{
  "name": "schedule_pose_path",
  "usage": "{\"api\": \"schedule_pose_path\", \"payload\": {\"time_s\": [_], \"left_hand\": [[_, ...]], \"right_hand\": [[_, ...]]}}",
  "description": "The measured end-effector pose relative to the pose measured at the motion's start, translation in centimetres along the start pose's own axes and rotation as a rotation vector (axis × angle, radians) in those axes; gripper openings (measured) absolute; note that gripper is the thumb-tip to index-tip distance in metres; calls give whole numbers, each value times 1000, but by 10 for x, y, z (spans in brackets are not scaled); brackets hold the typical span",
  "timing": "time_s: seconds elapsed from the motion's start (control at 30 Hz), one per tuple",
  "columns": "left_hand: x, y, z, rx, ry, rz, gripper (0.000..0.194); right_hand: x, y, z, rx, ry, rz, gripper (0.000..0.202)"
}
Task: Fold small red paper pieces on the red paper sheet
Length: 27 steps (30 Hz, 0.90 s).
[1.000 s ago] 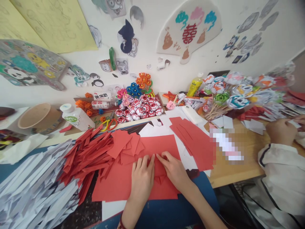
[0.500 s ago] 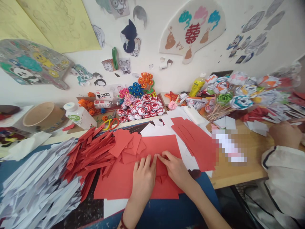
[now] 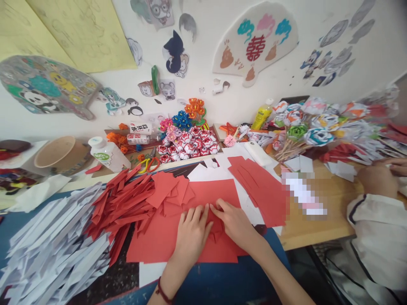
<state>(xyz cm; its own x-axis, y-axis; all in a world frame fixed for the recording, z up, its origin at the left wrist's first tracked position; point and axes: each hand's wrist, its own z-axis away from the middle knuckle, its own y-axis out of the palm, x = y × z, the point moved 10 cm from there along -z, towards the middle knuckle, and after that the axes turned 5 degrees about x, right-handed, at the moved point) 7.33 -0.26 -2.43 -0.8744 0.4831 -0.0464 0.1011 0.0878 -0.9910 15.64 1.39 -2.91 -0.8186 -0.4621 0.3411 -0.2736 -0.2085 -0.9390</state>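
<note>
A small folded piece of red paper [image 3: 216, 228] lies on larger red sheets [image 3: 152, 248], between and partly under my hands. My left hand [image 3: 193, 228] presses on it from the left, its fingers together and the thumb out to the right. From the right, my right hand [image 3: 233, 222] touches the paper's upper edge with its fingertips, the index finger near the left fingertips. Red square pieces [image 3: 165, 188] lie just beyond my left hand. Folded red strips [image 3: 124, 207] are heaped further left.
Folded white strips [image 3: 60, 245] spread at the left. Red-and-white paper flowers [image 3: 190, 144], scissors [image 3: 149, 164] and a white-capped bottle [image 3: 108, 154] stand behind. Red sheets [image 3: 257, 190] lie right. A person's sleeve [image 3: 378, 237] is at the right edge.
My left thumb has moved away from the fingers, down and right over the folded paper. The other person's second hand now shows at the right edge. The view has shifted slightly.
</note>
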Motion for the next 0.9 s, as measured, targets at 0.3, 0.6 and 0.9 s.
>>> {"api": "schedule_pose_path", "payload": {"time_s": [0.3,0.6,0.9], "left_hand": [[-5,1,1,-4,2,-27,39],[-1,-2,-1,21,7,22,44],[8,-6,-2,54,-30,122,41]], "right_hand": [[-5,-5,1,36,63,4,55],[-13,0,16,107,195,98,75],[-4,-12,6,-19,187,51,49]]}}
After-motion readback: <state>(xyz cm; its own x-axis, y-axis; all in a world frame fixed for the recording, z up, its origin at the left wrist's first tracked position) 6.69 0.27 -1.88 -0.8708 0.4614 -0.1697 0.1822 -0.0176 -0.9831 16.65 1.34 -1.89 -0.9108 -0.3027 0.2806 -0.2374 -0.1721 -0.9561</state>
